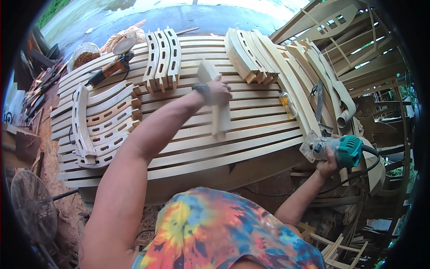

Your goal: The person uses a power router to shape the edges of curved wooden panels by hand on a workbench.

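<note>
on bench: left wood pieces, grinder behind them; middle wood pieces right of grinder; right wood pieces farther right, bottle before these. board over centre; router by near right corner.

This looks like a woodworking shop, open to daylight on its far side, where a grey-blue flat stretch of ground shows. A broad worktop of pale wooden slats carries curved, slotted pale-wood pieces and an orange-and-black angle grinder; a teal-and-grey corded power tool is at its right. Long pale boards crowd the right side, and what seem to be dark wood scraps lie along the dim left rim.
</note>
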The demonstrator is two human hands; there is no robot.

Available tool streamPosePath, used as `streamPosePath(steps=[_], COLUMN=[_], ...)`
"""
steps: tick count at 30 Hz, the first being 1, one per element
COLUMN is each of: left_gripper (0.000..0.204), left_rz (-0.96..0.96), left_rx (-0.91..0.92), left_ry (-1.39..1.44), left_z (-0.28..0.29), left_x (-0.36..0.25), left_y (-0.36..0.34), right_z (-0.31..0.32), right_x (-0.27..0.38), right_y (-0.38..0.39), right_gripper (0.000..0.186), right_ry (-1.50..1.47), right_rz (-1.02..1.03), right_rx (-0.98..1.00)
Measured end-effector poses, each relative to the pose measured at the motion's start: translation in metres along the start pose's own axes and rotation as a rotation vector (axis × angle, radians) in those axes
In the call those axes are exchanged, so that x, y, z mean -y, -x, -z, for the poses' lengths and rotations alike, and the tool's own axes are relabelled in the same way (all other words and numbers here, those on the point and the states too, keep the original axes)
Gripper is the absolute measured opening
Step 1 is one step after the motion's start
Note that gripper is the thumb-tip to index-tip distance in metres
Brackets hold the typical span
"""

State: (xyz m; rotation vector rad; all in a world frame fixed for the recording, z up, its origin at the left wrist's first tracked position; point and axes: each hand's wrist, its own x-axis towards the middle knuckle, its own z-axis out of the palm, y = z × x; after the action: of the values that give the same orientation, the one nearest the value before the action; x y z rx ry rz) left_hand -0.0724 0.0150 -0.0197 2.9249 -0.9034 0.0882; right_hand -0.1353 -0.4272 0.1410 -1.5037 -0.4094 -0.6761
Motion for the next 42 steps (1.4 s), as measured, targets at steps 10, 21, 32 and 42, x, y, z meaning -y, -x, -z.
streamPosePath(steps=[10, 21, 32, 42], left_gripper=[0.017, 0.017, 0.015, 0.131], left_rz=[-0.048, -0.073, -0.072, 0.399], left_rx=[-0.203, -0.131, -0.187, -0.186], left_ry=[0.130, 0.082, 0.107, 0.653], left_z=[0.014, 0.016, 0.004, -0.013], left_x=[-0.005, -0.026, -0.027, -0.136], left_y=[0.026, 0.032, 0.017, 0.098], right_z=[-0.033, -0.069, -0.082, -0.090], right_x=[0.001, 0.005, 0.014, -0.002], right_y=[0.018, 0.017, 0.032, 0.069], right_gripper=[0.073, 0.076, 0.075, 0.070], right_ry=[-0.039, -0.071, -0.159, -0.231], right_rz=[-0.091, -0.038, -0.154, -0.257], right_rx=[0.071, 0.237, 0.207, 0.209])
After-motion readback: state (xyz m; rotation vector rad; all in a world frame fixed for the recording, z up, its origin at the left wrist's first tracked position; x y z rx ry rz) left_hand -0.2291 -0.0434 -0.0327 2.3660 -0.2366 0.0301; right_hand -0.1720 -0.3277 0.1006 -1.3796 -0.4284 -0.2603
